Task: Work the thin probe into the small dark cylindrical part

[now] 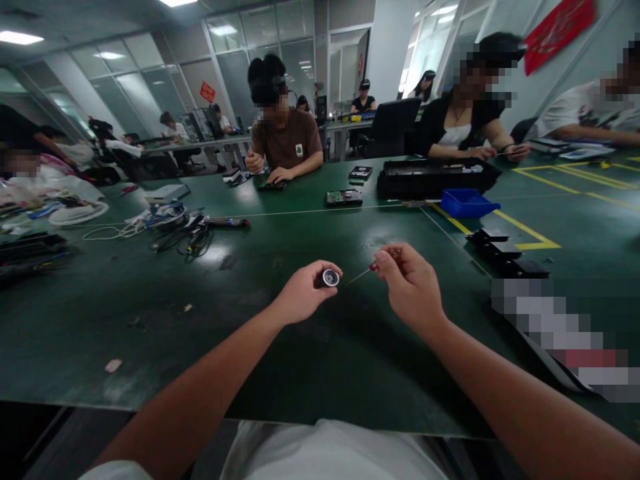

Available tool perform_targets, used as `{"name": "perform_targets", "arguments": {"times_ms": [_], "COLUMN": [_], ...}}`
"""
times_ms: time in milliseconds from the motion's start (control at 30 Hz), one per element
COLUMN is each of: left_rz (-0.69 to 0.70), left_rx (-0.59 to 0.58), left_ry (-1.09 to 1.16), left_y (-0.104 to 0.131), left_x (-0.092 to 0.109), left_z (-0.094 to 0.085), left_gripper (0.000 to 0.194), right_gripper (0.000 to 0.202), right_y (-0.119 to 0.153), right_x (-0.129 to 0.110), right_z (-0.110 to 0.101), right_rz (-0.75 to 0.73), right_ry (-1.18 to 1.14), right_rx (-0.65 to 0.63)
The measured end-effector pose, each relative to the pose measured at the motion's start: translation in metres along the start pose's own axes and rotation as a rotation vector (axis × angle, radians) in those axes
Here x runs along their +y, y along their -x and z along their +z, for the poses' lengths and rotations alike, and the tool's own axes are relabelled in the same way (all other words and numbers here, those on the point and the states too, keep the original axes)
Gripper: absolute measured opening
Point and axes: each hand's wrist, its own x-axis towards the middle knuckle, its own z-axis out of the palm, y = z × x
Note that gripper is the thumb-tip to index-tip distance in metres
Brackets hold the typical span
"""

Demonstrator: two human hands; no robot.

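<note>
Holding a small round metal part (329, 278) in the fingertips of my left hand (303, 292), I keep it above the green tabletop (250, 320), near the middle of the view. The part looks like a short cylinder with a shiny ring face turned to the camera; what it is exactly I cannot tell. My left hand is closed around it, with the thumb on top.

My right hand (410, 283) is just beside, to the right. Its fingers are pinched closed on a thin screwdriver (367, 269) with a red handle, and the fine shaft points left toward the round part. The tip is near the part, but I cannot tell if it touches.

Further on the tabletop, to the right, black flat parts (505, 252) lie near yellow tape lines (525, 230), and a blue tray (466, 202) stands behind them. A large black casing (435, 177) lies behind the tray. Two hard drives (344, 197) lie near the middle. On the left there is a bundle of cables (185, 233). Across the tabletop, a person in a brown shirt (286, 143) rests both hands on it.
</note>
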Motion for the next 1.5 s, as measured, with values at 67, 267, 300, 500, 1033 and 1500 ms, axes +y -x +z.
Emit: {"name": "perform_targets", "arguments": {"times_ms": [67,267,300,500,1033,1500], "left_rz": [0.027,0.075,0.073,0.073,0.183,0.174], "left_rx": [-0.013,0.061,0.064,0.091,0.086,0.116], "left_ry": [-0.056,-0.151,-0.157,-0.158,-0.438,-0.474], "left_y": [0.001,0.007,0.007,0.008,0.010,0.010], "left_x": [-0.010,-0.020,-0.019,-0.015,-0.018,-0.015], "left_z": [0.004,-0.001,-0.001,-0.004,-0.007,-0.009], "left_gripper": [0.038,0.043,0.043,0.042,0.041,0.039], "right_gripper": [0.021,0.017,0.017,0.016,0.014,0.030], "right_y": [0.002,0.007,0.007,0.007,0.002,0.002], "right_x": [0.000,0.002,0.003,0.001,-0.004,-0.005], "right_z": [-0.001,0.002,0.003,0.006,0.001,0.004], "right_rz": [-0.006,-0.057,-0.064,-0.093,-0.145,-0.062], "right_ry": [-0.076,-0.133,-0.123,-0.059,0.135,0.201], "right_rx": [0.011,-0.066,-0.079,-0.099,-0.206,-0.257]}}
